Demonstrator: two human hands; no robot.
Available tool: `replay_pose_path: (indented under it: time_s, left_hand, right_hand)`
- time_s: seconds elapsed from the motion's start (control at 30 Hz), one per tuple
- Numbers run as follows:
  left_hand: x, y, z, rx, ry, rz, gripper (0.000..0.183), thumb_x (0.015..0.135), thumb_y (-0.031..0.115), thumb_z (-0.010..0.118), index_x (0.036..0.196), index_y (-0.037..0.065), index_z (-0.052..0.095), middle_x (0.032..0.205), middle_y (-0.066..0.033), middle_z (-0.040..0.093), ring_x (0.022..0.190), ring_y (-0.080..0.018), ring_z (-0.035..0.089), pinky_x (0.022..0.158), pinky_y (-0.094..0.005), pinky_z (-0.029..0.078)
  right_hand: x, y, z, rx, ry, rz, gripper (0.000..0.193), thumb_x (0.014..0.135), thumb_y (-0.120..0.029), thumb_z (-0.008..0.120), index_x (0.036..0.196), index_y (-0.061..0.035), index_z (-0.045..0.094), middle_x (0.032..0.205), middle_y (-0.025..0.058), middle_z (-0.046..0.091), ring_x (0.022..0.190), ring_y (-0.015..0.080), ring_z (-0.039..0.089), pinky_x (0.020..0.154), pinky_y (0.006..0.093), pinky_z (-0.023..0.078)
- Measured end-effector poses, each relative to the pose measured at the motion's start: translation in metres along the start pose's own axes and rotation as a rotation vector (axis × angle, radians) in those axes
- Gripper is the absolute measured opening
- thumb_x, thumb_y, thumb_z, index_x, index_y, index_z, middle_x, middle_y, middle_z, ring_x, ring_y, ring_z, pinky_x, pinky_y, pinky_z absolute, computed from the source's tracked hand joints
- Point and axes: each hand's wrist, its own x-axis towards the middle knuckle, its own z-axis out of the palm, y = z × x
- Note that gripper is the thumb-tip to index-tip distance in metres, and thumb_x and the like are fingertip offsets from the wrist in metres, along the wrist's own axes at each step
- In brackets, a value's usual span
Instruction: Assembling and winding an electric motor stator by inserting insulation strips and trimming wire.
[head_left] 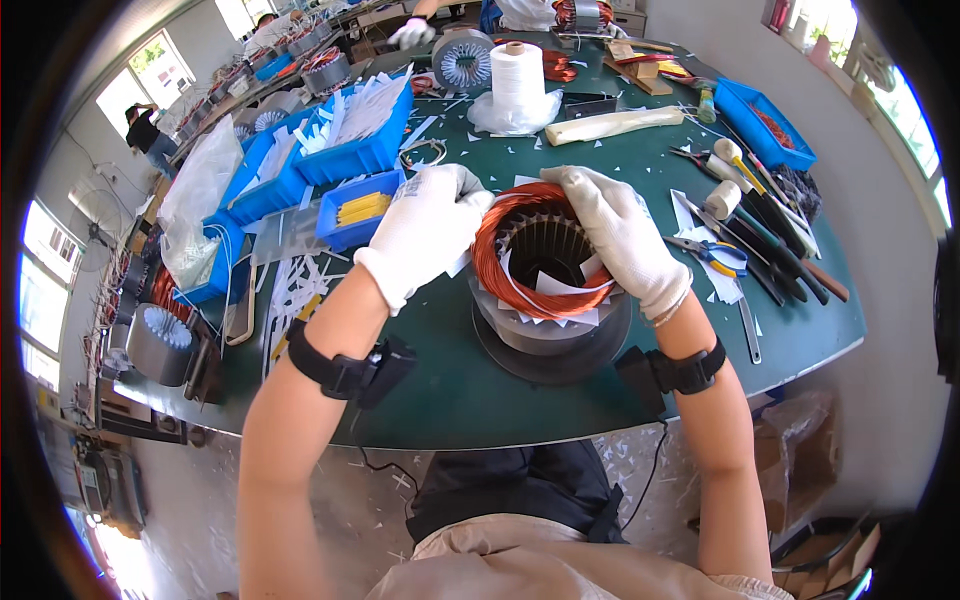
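In front of me a motor stator (548, 335) stands on a round dark base (552, 372). A thick ring of copper winding (500, 285) crowns it, with white paper insulation pieces (552, 284) sticking up inside and around the ring. My left hand (425, 228), in a white knitted glove, is at the ring's left edge; its fingers are curled in a pinch, and what they hold is hidden. My right hand (622, 235), gloved likewise, lies over the right side, its bent fingers gripping the winding's far right rim. Both wrists wear black straps.
Blue bins (362, 130) of white paper strips and a small blue box (345, 212) with yellow pieces lie left. A white thread cone (517, 80) stands beyond the stator. Right are pliers (712, 256), mallets (722, 200) and a blue tray (765, 125). Another person's gloved hand (411, 33) shows far off.
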Motion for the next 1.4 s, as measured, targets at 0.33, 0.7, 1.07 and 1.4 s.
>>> replay_pose_path:
  time_s: [0.33, 0.7, 1.07, 1.4]
  left_hand:
    - [-0.005, 0.009, -0.004, -0.182, -0.015, 0.055, 0.022, 0.095, 0.016, 0.06, 0.092, -0.005, 0.066, 0.071, -0.0112, 0.064, 0.06, -0.0163, 0.059, 0.059, -0.0333, 0.048]
    - [-0.006, -0.008, 0.008, -0.092, 0.062, -0.014, 0.023, 0.096, 0.019, 0.06, 0.093, -0.003, 0.064, 0.076, -0.0097, 0.065, 0.061, -0.0156, 0.06, 0.059, -0.0335, 0.049]
    - [-0.009, 0.012, -0.023, -0.13, -0.181, -0.129, 0.023, 0.099, 0.024, 0.059, 0.095, 0.001, 0.062, 0.075, -0.0021, 0.064, 0.056, -0.0078, 0.061, 0.048, -0.0233, 0.048]
    - [-0.01, -0.016, -0.024, -0.205, -0.136, 0.007, 0.038, 0.099, 0.034, 0.061, 0.114, -0.001, 0.064, 0.099, -0.0037, 0.066, 0.091, -0.0121, 0.062, 0.079, -0.0277, 0.053]
  right_hand:
    - [0.002, 0.004, 0.001, 0.011, 0.055, -0.043, 0.055, 0.102, -0.046, 0.041, 0.122, 0.0006, 0.064, 0.103, 0.0179, 0.07, 0.087, 0.0288, 0.069, 0.08, 0.0351, 0.053]
    - [0.002, 0.002, 0.0, -0.018, 0.067, -0.114, 0.055, 0.1, -0.042, 0.041, 0.121, 0.0032, 0.065, 0.105, 0.0197, 0.07, 0.095, 0.0287, 0.067, 0.087, 0.0354, 0.05]
    - [0.006, 0.007, 0.0, -0.001, 0.029, -0.119, 0.053, 0.101, -0.039, 0.04, 0.119, 0.0027, 0.066, 0.108, 0.0205, 0.07, 0.098, 0.0296, 0.067, 0.091, 0.0356, 0.049]
    - [0.007, -0.027, -0.007, -0.505, 0.25, -0.368, 0.031, 0.091, -0.026, 0.062, 0.107, -0.0006, 0.07, 0.104, 0.0191, 0.069, 0.099, 0.0315, 0.065, 0.088, 0.0408, 0.05]
